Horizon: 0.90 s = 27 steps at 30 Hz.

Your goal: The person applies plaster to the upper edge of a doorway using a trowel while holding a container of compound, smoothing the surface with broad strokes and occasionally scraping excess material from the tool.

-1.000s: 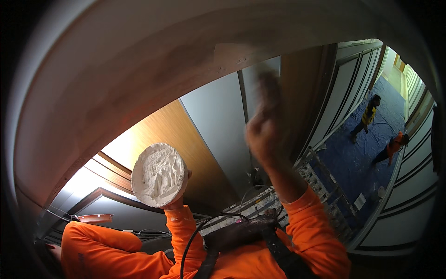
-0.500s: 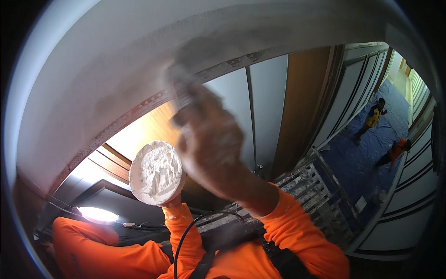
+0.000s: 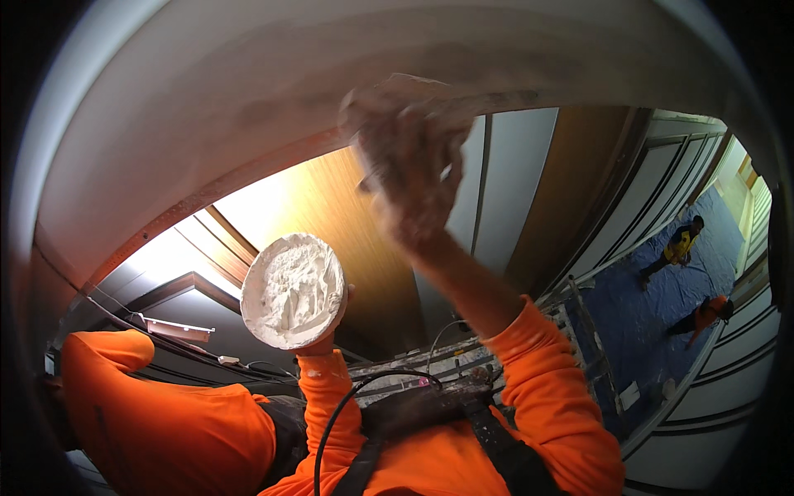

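My left hand [image 3: 324,339] holds up a round bowl [image 3: 247,310] from below and behind, its fingers partly hidden by it. Rough white filler paste [image 3: 294,289] lies inside the bowl. My right hand [image 3: 409,178] is raised and smeared by motion, closed on a putty knife [image 3: 418,84] whose thin blade edge shows faintly beyond the knuckles. That blade is at the pale overhead surface [image 3: 248,91], close to its lower edge strip [image 3: 248,175]; whether it touches cannot be made out. Grey, damp-looking patches spread over this surface.
A co-worker in orange [image 3: 165,405] is close by at left, near a work light [image 3: 178,331] and cables. A black cable [image 3: 335,413] loops before my chest. Slatted scaffold [image 3: 591,339] stands at right; far below, two people [image 3: 682,241] are on blue sheeting [image 3: 637,306].
My right hand has swept right and upward along the overhead edge with the putty knife. The bowl has shifted slightly right in view. The work light has tilted, and the co-worker at left has moved.
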Motion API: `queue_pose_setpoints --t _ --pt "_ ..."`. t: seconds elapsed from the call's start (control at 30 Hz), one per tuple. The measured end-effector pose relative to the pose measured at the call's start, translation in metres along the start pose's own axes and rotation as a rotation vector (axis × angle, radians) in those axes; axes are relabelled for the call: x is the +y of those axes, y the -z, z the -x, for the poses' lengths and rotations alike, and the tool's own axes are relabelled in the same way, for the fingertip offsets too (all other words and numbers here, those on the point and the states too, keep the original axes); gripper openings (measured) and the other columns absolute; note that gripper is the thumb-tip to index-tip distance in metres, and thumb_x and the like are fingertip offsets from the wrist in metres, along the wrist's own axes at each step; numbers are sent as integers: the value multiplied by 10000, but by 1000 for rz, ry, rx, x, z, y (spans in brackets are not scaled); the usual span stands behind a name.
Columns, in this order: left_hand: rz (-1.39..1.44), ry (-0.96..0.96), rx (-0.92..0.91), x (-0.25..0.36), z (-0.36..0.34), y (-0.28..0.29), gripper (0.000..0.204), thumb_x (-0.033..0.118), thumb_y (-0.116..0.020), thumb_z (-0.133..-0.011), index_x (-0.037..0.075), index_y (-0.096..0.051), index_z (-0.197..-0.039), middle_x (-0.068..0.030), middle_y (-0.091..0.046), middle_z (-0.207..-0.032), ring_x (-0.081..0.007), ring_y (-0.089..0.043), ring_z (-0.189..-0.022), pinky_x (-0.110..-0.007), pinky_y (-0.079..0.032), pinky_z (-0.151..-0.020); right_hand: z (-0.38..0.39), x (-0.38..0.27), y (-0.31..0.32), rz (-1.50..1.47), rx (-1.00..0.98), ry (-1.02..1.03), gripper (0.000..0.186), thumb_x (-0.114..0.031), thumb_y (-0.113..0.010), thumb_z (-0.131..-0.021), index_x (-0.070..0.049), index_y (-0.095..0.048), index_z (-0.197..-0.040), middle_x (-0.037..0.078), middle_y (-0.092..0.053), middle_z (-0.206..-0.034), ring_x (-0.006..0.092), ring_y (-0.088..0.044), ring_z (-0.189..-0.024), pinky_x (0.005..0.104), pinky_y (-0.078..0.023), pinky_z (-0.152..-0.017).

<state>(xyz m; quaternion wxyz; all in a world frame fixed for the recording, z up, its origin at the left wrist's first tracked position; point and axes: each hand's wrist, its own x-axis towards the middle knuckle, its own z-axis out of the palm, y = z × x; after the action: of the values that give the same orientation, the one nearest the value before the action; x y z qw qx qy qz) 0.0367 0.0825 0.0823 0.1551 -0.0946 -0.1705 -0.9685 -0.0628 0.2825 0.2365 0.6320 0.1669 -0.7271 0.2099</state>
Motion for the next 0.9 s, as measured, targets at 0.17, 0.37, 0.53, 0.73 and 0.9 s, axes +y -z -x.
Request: queue_pose_setpoints --t 0.17,0.37,0.53,0.73,0.9 --pt "-420 -105 72 -6 6 -54 847 650 -626 -744 183 -405 -1415 -3 -404 -1458 -226 -335 -1364 -411 -204 -1159 31 -40 32 -448 -207 -52 581 -220 -717 -745 -203 -557 -1303 158 -439 -1433 364 -426 -1309 539 -277 -1072" --pt "203 86 -39 -8 9 -43 765 663 -415 -884 207 -273 -1481 -21 -290 -1527 -249 -228 -1417 -465 -168 -1165 -40 72 76 -88 -9 -440 452 47 -418 -924 9 -418 -1374 248 -482 -1345 319 -514 -1229 394 -419 -1043" --pt "-852 -84 -175 -3 -6 -36 833 729 -504 -785 243 -359 -1446 14 -332 -1504 -233 -259 -1402 -445 -180 -1161 -80 55 63 -44 59 -363 644 105 -512 -735 18 -422 -1367 275 -497 -1313 405 -516 -1206 460 -435 -1018" --pt "208 -178 -257 -22 5 -88 776 606 -393 -913 105 -224 -1481 -167 -259 -1517 -348 -268 -1389 -506 -226 -1146 -82 -40 73 -176 -336 -337 920 -184 -768 -647 -141 -344 -1463 244 -261 -1500 380 -316 -1362 518 -331 -930" --pt "-21 -258 -143 -23 -8 -104 832 642 -469 -854 144 -240 -1480 -114 -279 -1516 -312 -261 -1396 -489 -207 -1153 -76 -70 81 -401 -303 -182 676 -235 -668 -762 -152 -447 -1395 258 -388 -1426 435 -415 -1282 557 -327 -926"
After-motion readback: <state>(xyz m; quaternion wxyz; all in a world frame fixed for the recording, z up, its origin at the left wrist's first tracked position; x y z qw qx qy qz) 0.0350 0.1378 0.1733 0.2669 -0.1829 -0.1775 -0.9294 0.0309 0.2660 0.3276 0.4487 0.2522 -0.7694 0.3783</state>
